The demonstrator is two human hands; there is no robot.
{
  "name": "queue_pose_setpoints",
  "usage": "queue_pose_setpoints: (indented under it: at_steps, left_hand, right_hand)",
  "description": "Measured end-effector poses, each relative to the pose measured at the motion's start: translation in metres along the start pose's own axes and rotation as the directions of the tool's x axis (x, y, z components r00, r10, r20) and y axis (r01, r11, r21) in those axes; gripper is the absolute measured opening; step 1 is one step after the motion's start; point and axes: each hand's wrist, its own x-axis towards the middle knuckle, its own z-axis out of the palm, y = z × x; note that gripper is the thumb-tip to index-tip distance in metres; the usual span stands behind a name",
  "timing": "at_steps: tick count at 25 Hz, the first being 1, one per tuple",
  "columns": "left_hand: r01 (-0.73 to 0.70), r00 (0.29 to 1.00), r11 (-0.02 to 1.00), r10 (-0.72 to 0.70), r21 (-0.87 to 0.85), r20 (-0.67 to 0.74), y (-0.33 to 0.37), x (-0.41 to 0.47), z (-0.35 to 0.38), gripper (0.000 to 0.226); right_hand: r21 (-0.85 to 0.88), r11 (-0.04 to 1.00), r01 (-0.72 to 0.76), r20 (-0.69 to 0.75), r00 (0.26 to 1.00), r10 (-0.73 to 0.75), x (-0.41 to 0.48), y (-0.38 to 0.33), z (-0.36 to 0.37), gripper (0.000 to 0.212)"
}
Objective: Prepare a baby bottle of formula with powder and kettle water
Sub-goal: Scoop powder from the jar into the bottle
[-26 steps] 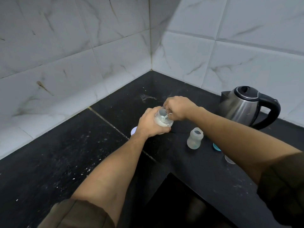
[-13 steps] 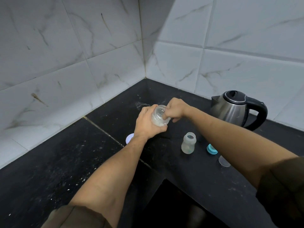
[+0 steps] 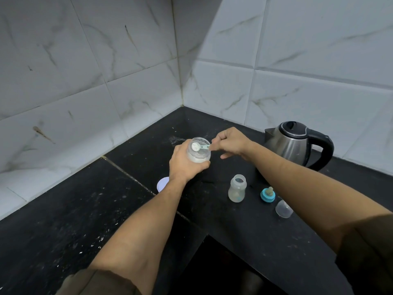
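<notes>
Over the black counter [image 3: 63,220] corner, the left hand [image 3: 184,162] grips a clear powder jar [image 3: 198,153]; the right hand [image 3: 230,142] pinches a scoop [image 3: 198,147] heaped with white powder at the jar's mouth; the open baby bottle [image 3: 237,188] stands nearer the person, its teal nipple ring [image 3: 268,195] and clear cap [image 3: 284,209] beside it, kettle [image 3: 295,143] behind.

your clear powder jar [image 3: 198,155], tilted, with a heaped scoop [image 3: 196,147] over its mouth; the open baby bottle [image 3: 237,188] upright beside the steel kettle [image 3: 293,143]
</notes>
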Motion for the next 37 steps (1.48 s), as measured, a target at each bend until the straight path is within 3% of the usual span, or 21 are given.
queue_pose_setpoints:
  at_steps: [15, 19, 23, 26, 30, 34, 37]
  left_hand:
    - [0.03, 1.0, 1.0, -0.03, 0.002, -0.003, 0.0, 0.006, 0.01, 0.071]
    - [0.022, 1.0, 1.0, -0.022, 0.002, 0.004, 0.0, 0.009, 0.01, 0.072]
    - [0.038, 0.999, 0.999, -0.038, 0.012, 0.033, -0.003, 0.01, 0.01, 0.077]
    - [0.059, 0.998, 0.998, -0.059, -0.003, 0.038, -0.006, 0.009, 0.013, 0.078]
    - [0.072, 0.996, 0.997, -0.072, -0.002, 0.059, -0.01, 0.008, 0.012, 0.082]
    - [0.112, 0.991, 0.993, -0.109, -0.028, 0.077, -0.02, 0.002, 0.013, 0.085]
    - [0.139, 0.984, 0.99, -0.134, -0.03, 0.119, -0.032, -0.007, 0.018, 0.084]
  right_hand:
    - [-0.41, 0.865, 0.289, -0.093, 0.93, -0.355, -0.008, 0.012, -0.007, 0.008]
    - [-0.419, 0.856, 0.304, -0.143, 0.908, -0.393, -0.01, 0.013, -0.006, 0.01]
    - [-0.395, 0.886, 0.243, -0.106, 0.946, -0.306, -0.013, 0.011, -0.008, 0.011]
    - [-0.277, 0.941, 0.195, -0.127, 0.963, -0.237, -0.016, 0.009, -0.008, 0.011]
    - [0.064, 0.998, 0.004, -0.108, 0.994, 0.003, -0.02, 0.011, -0.007, 0.014]
    - [0.316, 0.937, -0.15, -0.035, 0.985, 0.17, -0.033, 0.015, -0.001, 0.005]
    - [0.413, 0.881, -0.23, -0.001, 0.967, 0.253, -0.042, 0.024, 0.004, 0.014]
